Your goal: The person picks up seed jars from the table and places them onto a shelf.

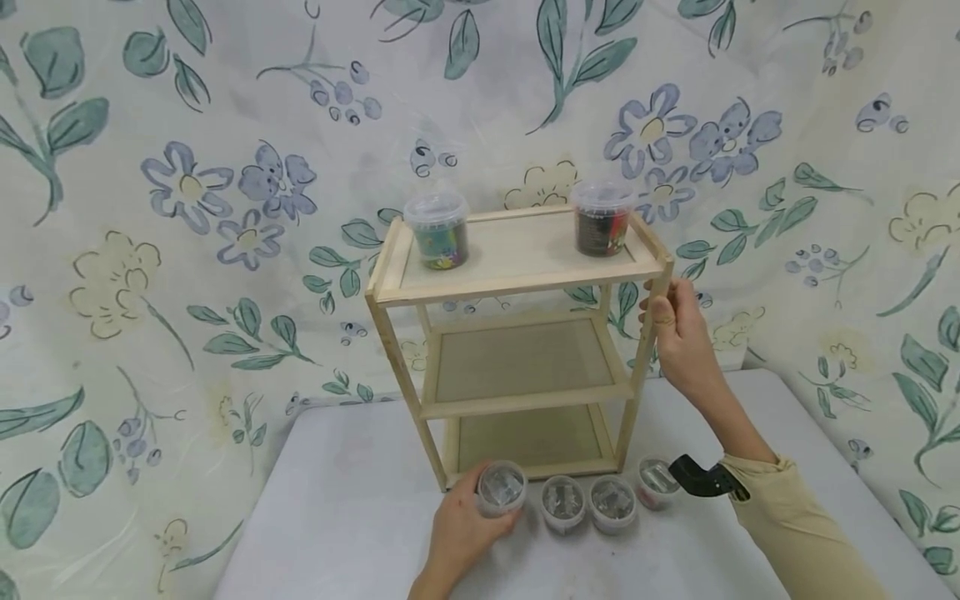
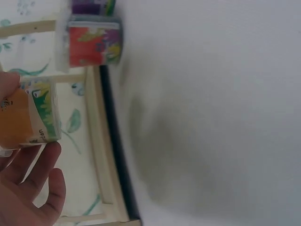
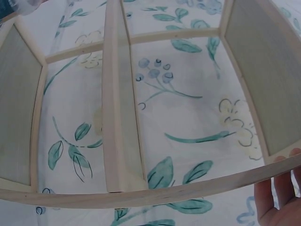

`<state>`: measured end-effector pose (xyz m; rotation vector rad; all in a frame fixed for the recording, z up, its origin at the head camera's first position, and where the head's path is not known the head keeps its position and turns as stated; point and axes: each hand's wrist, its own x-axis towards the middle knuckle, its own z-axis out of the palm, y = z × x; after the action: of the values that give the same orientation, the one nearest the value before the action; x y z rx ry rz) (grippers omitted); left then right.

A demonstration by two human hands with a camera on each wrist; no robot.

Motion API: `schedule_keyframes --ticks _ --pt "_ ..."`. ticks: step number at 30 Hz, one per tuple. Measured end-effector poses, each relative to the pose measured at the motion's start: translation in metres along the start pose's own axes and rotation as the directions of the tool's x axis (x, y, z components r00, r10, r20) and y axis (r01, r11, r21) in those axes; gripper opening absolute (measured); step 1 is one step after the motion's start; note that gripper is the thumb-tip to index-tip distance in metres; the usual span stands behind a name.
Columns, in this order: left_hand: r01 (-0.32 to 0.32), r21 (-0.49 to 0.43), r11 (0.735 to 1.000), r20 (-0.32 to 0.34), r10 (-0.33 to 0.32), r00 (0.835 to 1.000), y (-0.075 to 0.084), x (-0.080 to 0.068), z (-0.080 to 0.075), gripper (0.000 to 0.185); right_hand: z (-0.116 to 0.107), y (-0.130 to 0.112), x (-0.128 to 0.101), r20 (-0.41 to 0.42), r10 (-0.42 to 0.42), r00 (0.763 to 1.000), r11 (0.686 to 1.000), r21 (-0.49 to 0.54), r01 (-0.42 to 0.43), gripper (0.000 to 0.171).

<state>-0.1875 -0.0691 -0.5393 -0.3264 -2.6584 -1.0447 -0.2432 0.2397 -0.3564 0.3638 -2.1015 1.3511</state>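
Observation:
A wooden three-tier shelf [image 1: 517, 408] stands on the table. My right hand [image 1: 681, 337] grips its right upright just below the top tier; in the right wrist view, fingers [image 3: 282, 188] curl over the wooden post. Low in front of the shelf, my left hand [image 1: 468, 525] holds a small clear-lidded tub [image 1: 502, 488]. The left wrist view shows this tub's orange label [image 2: 21, 115] between thumb and fingers. Beside it on the table stand three similar tubs: one [image 1: 562, 504], another [image 1: 612, 503] and a third [image 1: 657, 482] near the right wrist.
On the top tier sit a teal-labelled tub [image 1: 438, 233] at the left and a dark-and-red-labelled tub [image 1: 602, 221] at the right. The white table [image 1: 322, 508] extends to both sides of the shelf. Floral sheeting [image 1: 247, 108] hangs behind.

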Motion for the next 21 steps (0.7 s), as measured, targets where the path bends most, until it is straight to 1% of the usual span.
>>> schedule_keyframes --ticks 7,12,17,21 --pt "0.031 -0.133 0.991 0.062 -0.023 0.998 0.021 0.006 -0.021 0.073 0.000 -0.002 0.001 0.008 0.011 1.000 1.000 0.005 -0.011 0.035" --pt "-0.008 -0.183 0.983 0.068 0.021 0.997 0.036 0.015 -0.036 0.071 0.000 -0.003 0.004 0.009 0.003 1.000 1.000 0.017 -0.003 0.036" --pt "-0.044 -0.190 0.981 0.075 0.059 0.995 0.055 0.028 -0.054 0.071 0.000 -0.003 0.004 0.015 0.008 1.000 1.000 0.015 -0.008 0.036" --pt "-0.088 -0.192 0.977 0.072 0.103 0.992 0.069 0.042 -0.068 0.070 0.000 -0.003 0.002 0.019 0.025 1.000 1.000 0.011 -0.025 0.035"
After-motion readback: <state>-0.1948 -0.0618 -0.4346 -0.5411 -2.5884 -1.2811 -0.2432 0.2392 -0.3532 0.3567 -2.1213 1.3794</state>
